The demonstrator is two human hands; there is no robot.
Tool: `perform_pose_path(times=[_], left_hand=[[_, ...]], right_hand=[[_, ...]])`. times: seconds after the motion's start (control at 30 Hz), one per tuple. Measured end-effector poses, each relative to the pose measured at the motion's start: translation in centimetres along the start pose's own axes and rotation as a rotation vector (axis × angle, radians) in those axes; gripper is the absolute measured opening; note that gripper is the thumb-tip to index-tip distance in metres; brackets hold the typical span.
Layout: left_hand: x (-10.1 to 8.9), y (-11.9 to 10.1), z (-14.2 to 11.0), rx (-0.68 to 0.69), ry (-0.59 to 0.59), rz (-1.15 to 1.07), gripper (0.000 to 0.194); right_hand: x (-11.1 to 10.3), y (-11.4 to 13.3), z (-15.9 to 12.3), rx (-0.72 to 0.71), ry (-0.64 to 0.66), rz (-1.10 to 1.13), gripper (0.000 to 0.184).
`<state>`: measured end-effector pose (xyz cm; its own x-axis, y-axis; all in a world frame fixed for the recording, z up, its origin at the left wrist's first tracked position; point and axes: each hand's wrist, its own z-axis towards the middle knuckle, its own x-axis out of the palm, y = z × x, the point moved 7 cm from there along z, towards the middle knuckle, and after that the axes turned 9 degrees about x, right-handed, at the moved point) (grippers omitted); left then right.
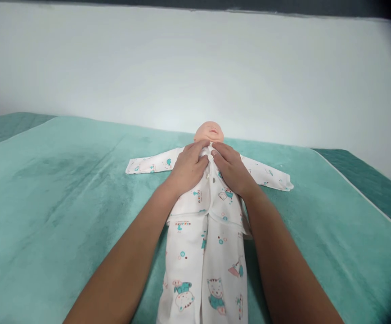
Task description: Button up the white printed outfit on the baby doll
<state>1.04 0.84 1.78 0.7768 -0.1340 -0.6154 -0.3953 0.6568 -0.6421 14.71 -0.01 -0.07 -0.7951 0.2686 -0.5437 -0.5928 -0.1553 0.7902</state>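
Note:
A baby doll (209, 130) lies on its back, head away from me, in a white printed shirt (225, 195) with matching trousers (185, 252). Its sleeves stretch out to both sides. My left hand (189, 167) rests on the left of the chest, fingers and thumb closed at the collar edge. Opposite it, my right hand (233, 167) has its fingers and thumb at the other collar edge. A round snap (210, 158) shows between my thumbs. Below, two snap halves (207, 177) sit apart on the front edges. The fingertips are partly hidden at the neck.
A teal padded cover (80, 189) lies under the doll, creased at the left. Darker teal fabric (367, 180) shows beyond its pale edging at the right. A white wall (182, 67) rises just behind the doll's head.

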Motion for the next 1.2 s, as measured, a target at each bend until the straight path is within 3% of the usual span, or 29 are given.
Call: perform_pose_path(times=[0.13, 0.33, 0.63, 0.83, 1.2], left_hand=[[0.0, -0.1, 0.0, 0.003, 0.005, -0.002, 0.051], [-0.1, -0.1, 0.1, -0.015, -0.001, -0.004, 0.051], [-0.1, -0.1, 0.0, 0.026, -0.017, -0.023, 0.05], [0.0, 0.1, 0.0, 0.004, -0.011, -0.024, 0.05], [-0.1, 0.0, 0.0, 0.007, -0.018, -0.023, 0.048]], right_hand=[[0.0, -0.1, 0.1, 0.02, -0.007, 0.046, 0.036], [-0.9, 0.3, -0.8, 0.042, -0.133, 0.164, 0.029], [-0.4, 0.5, -0.6, 0.034, -0.044, 0.092, 0.033], [-1.4, 0.3, -1.0, 0.073, -0.182, 0.234, 0.026], [-0.5, 0.2, -0.4, 0.063, -0.058, 0.075, 0.034]])
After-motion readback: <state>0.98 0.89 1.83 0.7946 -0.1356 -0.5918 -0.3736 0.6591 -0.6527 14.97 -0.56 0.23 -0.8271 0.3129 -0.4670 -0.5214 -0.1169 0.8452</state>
